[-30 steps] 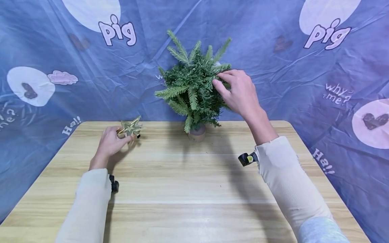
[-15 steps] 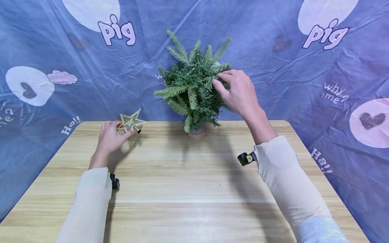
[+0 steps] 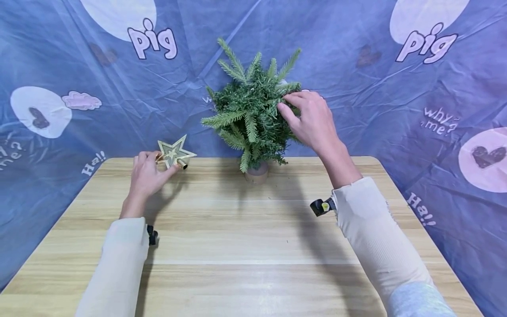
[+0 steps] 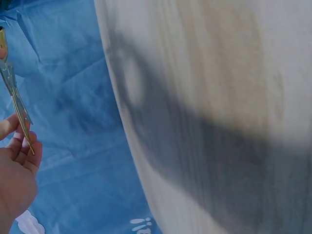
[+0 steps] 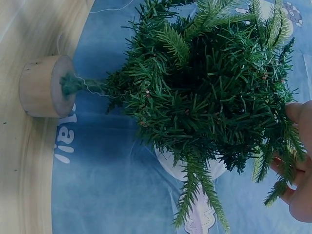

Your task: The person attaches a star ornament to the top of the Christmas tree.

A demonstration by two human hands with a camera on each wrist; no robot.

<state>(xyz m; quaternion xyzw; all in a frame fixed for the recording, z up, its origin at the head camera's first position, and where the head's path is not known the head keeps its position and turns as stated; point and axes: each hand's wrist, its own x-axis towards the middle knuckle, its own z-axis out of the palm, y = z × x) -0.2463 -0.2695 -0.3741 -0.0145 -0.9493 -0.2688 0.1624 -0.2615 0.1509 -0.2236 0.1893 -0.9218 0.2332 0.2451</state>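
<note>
A gold star tree topper (image 3: 173,152) with a short tube at its base is pinched between the thumb and fingers of my left hand (image 3: 148,174). It is held up over the table's back left edge, face toward the head view. In the left wrist view the star (image 4: 18,100) appears edge-on. A small artificial Christmas tree (image 3: 253,110) stands upright on a round wooden base (image 5: 46,87) at the back middle. On its upper right side, my right hand (image 3: 313,116) holds the branches, thumb in front and fingers behind; some fingertips are hidden by needles.
The wooden table (image 3: 222,237) ends just behind the tree. A blue printed cloth (image 3: 348,88) hangs behind it and along both sides. A black wrist camera (image 3: 321,207) sits at the right cuff.
My left hand has lifted the star up and slightly right, and it has turned to face the head view more fully. My right hand has stayed at the tree.
</note>
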